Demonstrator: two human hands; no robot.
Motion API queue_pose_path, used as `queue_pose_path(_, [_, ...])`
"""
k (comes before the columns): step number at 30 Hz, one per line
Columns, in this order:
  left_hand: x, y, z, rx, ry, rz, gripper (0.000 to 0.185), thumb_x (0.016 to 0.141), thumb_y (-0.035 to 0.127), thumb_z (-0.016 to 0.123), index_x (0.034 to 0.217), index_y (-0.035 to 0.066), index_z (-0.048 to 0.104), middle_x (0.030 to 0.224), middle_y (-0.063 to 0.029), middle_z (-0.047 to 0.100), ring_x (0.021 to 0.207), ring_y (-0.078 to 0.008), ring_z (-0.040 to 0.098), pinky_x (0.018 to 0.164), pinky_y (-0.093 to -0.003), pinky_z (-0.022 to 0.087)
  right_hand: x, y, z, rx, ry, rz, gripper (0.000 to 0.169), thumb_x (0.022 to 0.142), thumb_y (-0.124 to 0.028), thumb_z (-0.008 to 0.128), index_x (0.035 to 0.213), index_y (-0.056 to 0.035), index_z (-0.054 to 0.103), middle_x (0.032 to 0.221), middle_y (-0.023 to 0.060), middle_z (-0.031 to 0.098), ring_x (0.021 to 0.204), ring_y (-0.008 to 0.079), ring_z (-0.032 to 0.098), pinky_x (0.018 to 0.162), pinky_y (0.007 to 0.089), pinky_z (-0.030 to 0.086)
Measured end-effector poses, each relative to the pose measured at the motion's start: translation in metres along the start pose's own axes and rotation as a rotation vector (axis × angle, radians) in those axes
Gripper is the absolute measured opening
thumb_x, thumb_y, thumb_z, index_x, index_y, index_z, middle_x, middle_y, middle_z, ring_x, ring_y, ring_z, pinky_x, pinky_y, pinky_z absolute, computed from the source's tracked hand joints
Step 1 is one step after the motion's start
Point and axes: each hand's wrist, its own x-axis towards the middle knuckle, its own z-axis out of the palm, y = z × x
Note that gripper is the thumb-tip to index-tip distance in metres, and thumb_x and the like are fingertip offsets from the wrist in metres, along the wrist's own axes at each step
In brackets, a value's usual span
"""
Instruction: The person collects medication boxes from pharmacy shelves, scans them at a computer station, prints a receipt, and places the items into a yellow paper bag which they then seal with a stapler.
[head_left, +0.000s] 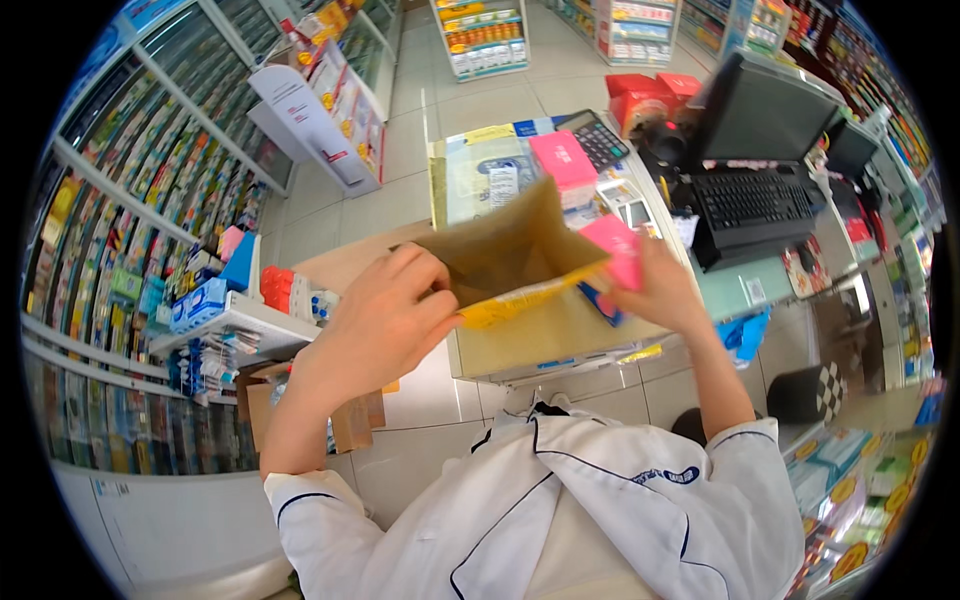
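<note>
My left hand (405, 315) grips the near left rim of a yellow paper bag (517, 296), whose mouth gapes towards me above the counter (517, 352). The bag's brown inside is visible; its bottom is in shadow. My right hand (656, 289), slightly blurred, holds a pink box (616, 247) beside the bag's right rim. Another pink box (564, 166) stands on the counter beyond the bag. Below the held box lies a dark blue box (600, 304), partly hidden by the bag and my hand.
A calculator (592, 141) and a small white device (630, 206) lie behind the bag. At the right are a keyboard (750, 199) and a monitor (772, 109). Left of me stands a white shelf (247, 322) of goods; a cardboard box (352, 420) is on the floor.
</note>
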Motion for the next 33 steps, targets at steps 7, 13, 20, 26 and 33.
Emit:
queue_pose_path(7, [0.004,-0.019,0.002,-0.040,-0.067,0.003,0.016,0.079,0.012,0.071,0.078,0.002,0.058,0.090,-0.0087,0.053,0.091,-0.0270,0.052,0.076,-0.0367,0.046,-0.009,-0.043,-0.121,0.885,0.454,-0.409,0.066,0.071,-0.011,0.068,0.131,0.0066,0.045,0.120,0.0172,0.060,0.109,0.0301,0.062,0.093,0.0398,0.051])
queue_pose_path(13, [0.005,-0.030,-0.002,-0.008,-0.088,0.025,0.017,0.081,0.016,0.070,0.076,0.002,0.062,0.085,-0.0094,0.055,0.091,-0.0238,0.051,0.076,-0.0345,0.047,0.031,-0.123,-0.140,0.439,0.095,-0.809,0.051,0.068,-0.012,0.073,0.114,0.0050,0.059,0.103,0.0135,0.066,0.091,0.0235,0.064,0.080,0.0340,0.051])
queue_pose_path(20, [-0.008,-0.054,-0.001,-0.052,-0.072,0.050,0.018,0.078,0.016,0.073,0.079,0.002,0.061,0.087,-0.0109,0.054,0.093,-0.0275,0.053,0.075,-0.0370,0.048,0.060,-0.161,-0.144,-0.144,-0.119,-0.659,0.085,0.055,-0.017,0.081,0.131,0.0000,0.047,0.121,0.0170,0.058,0.112,0.0301,0.057,0.095,0.0375,0.044])
queue_pose_path(26, [-0.010,-0.061,-0.001,-0.111,-0.063,0.080,0.019,0.075,0.015,0.074,0.078,0.003,0.060,0.087,-0.0100,0.054,0.093,-0.0265,0.053,0.074,-0.0371,0.048,0.088,-0.143,-0.126,0.021,-0.076,-0.810,0.072,0.074,-0.032,0.079,0.132,-0.0009,0.049,0.125,0.0160,0.057,0.115,0.0286,0.057,0.098,0.0352,0.045])
queue_pose_path(33, [-0.007,-0.057,-0.001,-0.067,-0.029,0.121,0.020,0.074,0.014,0.074,0.082,0.003,0.059,0.088,-0.0078,0.055,0.097,-0.0236,0.056,0.100,-0.0515,0.044,0.183,-0.041,-0.057,-0.036,0.071,-0.080,0.063,0.091,-0.049,0.057,0.123,0.0049,0.053,0.113,0.0233,0.063,0.108,0.0362,0.062,0.093,0.0412,0.048])
